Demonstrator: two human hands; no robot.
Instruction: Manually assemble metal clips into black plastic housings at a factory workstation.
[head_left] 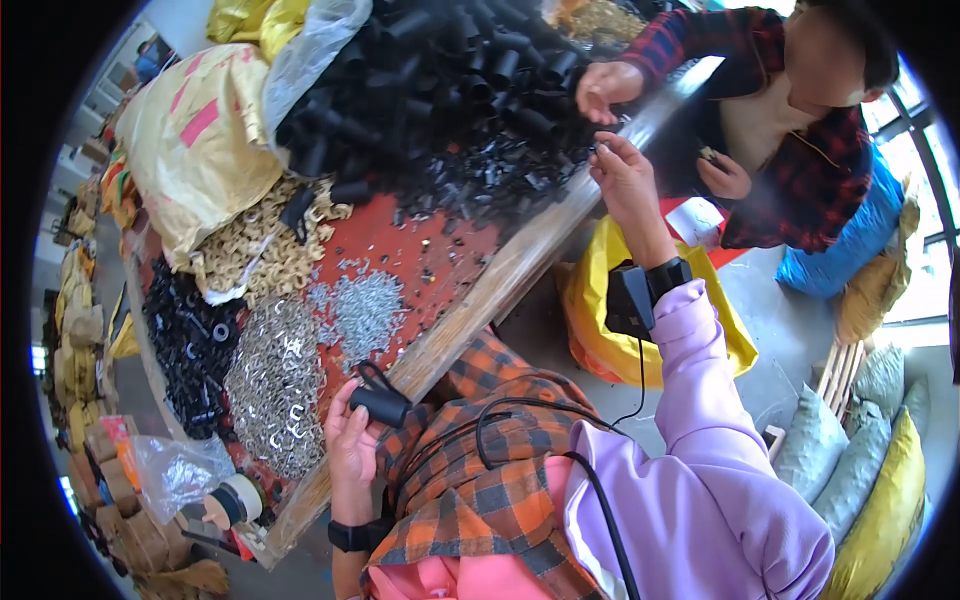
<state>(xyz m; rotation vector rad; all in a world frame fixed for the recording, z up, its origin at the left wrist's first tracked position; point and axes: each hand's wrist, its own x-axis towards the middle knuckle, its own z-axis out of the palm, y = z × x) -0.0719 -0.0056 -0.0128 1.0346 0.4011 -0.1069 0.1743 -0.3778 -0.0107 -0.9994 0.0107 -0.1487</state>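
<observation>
Left hand [350,446] with a black cylinder [382,404] at its fingertips

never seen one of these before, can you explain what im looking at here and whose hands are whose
There's no machine here: this is one wide, rounded view from a camera on a person's head, looking down, so straight edges bend near the rim.

The wearer's left hand holds a black cylinder with a dark loop. Their right hand reaches past the table's wooden edge; whether its fingertips hold something small, I can't tell. The hands at upper right belong to a co-worker in a plaid top.

On the red table lie heaps: black tubes, tan pieces, small silvery pieces, metal rings or clasps and black parts. A yellow bag stands below the right arm.
</observation>
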